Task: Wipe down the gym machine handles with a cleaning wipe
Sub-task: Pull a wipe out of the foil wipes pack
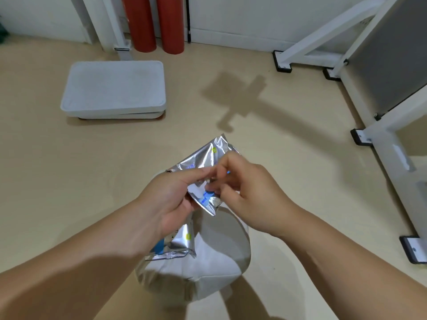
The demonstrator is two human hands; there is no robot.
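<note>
Head view has the left grip [166,204] clamped round the wipe pack [208,153], its long axis running away and slightly rightward, while the right grip [249,195] pinches the blue tab [205,199] between them.

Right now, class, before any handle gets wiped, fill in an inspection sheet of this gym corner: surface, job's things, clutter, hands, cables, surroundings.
Surface: beige floor, shadows across it.
Job's things: silver foil wipes pack, held over a round white-grey object; no wipe pulled free; machine handles not in view.
Clutter: white rectangular platform on the floor; two red cylinders upright by the wall.
Hands: left hand grips the pack; right hand pinches it at its blue-tabbed flap.
Cables: thin dark line up the wall; cable or rod, cannot tell.
Surroundings: white machine frame with black feet, on the right; white wall.
</note>
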